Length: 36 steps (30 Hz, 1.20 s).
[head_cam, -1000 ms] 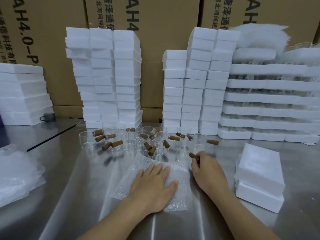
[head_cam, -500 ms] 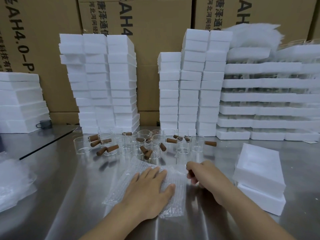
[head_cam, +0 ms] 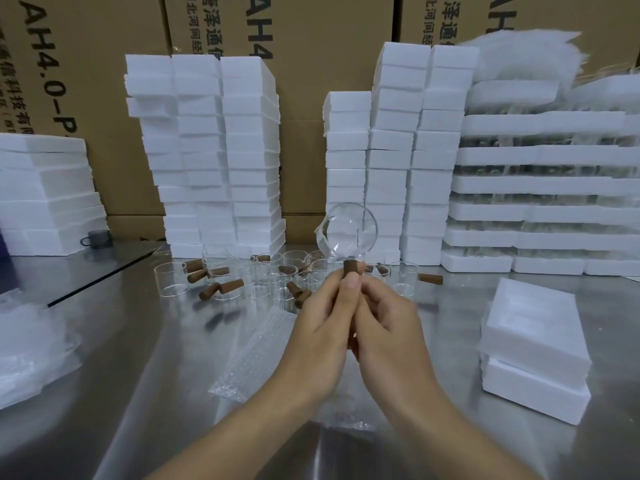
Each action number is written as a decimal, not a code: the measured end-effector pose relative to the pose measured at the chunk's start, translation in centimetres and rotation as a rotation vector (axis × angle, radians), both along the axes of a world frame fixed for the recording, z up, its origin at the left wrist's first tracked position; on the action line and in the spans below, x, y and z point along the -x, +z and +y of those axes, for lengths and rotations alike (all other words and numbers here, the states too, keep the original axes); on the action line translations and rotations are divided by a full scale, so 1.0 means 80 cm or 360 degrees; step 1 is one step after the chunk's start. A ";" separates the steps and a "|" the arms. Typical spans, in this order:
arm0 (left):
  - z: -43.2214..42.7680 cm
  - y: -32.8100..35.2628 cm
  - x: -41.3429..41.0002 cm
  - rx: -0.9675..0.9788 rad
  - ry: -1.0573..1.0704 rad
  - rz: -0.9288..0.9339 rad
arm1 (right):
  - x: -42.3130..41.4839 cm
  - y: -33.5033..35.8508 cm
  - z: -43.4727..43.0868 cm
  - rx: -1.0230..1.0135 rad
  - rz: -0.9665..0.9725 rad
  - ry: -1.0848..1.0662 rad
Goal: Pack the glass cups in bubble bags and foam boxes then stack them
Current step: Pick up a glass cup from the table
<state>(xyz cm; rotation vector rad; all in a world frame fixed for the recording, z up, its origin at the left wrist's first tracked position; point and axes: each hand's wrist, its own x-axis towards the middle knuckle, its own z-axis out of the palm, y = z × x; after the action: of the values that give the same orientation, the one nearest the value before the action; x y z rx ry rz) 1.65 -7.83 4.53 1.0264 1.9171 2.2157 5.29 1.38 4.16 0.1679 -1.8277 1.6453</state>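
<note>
1. Stainless-steel table (head_cam: 138, 341) fills the lower frame and carries everything below.
2. Tall columns of white rectangular foam boxes (head_cam: 214, 150) stand across the upper centre and right. Two loose white foam boxes (head_cam: 533, 341) sit stacked at the lower right.
3. One clear flat bubble bag (head_cam: 249, 351) lies at lower centre, partly under the wrists.
4. A cluster of clear glass cups with brown stub handles (head_cam: 263, 278) stands at mid-frame, still unpacked.
5. The left hand (head_cam: 318, 337) and right hand (head_cam: 388, 327) meet at centre, both pinching one cup's brown handle (head_cam: 350, 268). This looks like the bagging step, with the cup picked but not yet bagged. Next, one hand probably has to let go to open the bag's mouth.
6. The held round glass cup (head_cam: 346, 233) is raised above the hands, clear of the table. Its long axis, handle to bowl, runs vertically, handle downward. A round face looks at the camera; mouth or base, I cannot tell.
</note>
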 end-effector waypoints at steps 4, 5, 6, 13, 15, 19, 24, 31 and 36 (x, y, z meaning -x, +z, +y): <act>-0.002 0.003 -0.002 -0.0074 0.0039 0.0026 | -0.004 -0.001 -0.004 -0.0062 0.0068 -0.0042; -0.002 0.004 -0.002 -0.0070 0.0049 0.0040 | -0.004 -0.001 -0.004 -0.0052 0.0071 -0.0024; -0.002 0.004 -0.003 -0.0064 0.0056 0.0049 | -0.004 -0.001 -0.004 -0.0048 0.0070 -0.0010; -0.003 0.003 -0.007 -0.0063 0.0059 -0.0031 | -0.002 -0.007 -0.005 -0.0044 0.0051 -0.0005; -0.003 0.004 -0.009 -0.0086 0.0050 -0.0059 | -0.002 -0.008 -0.006 -0.0050 0.0054 -0.0002; -0.002 0.009 -0.010 -0.0140 0.0098 -0.0147 | -0.001 -0.007 -0.006 -0.0016 0.0035 0.0013; -0.004 0.015 -0.007 -0.0195 0.0058 -0.0233 | -0.002 -0.004 -0.007 0.0033 0.0048 0.0013; -0.009 0.016 -0.005 -0.0320 0.0105 -0.0207 | -0.010 0.001 -0.014 0.0118 -0.0048 0.0022; -0.010 0.016 -0.005 -0.0339 0.0111 -0.0112 | -0.012 0.007 -0.012 0.0174 -0.0041 0.0005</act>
<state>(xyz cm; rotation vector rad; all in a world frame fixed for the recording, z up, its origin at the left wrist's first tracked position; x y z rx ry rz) 2.05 -8.60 5.79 0.9026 1.7446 2.5023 6.28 0.46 4.72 0.1021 -1.7518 1.7519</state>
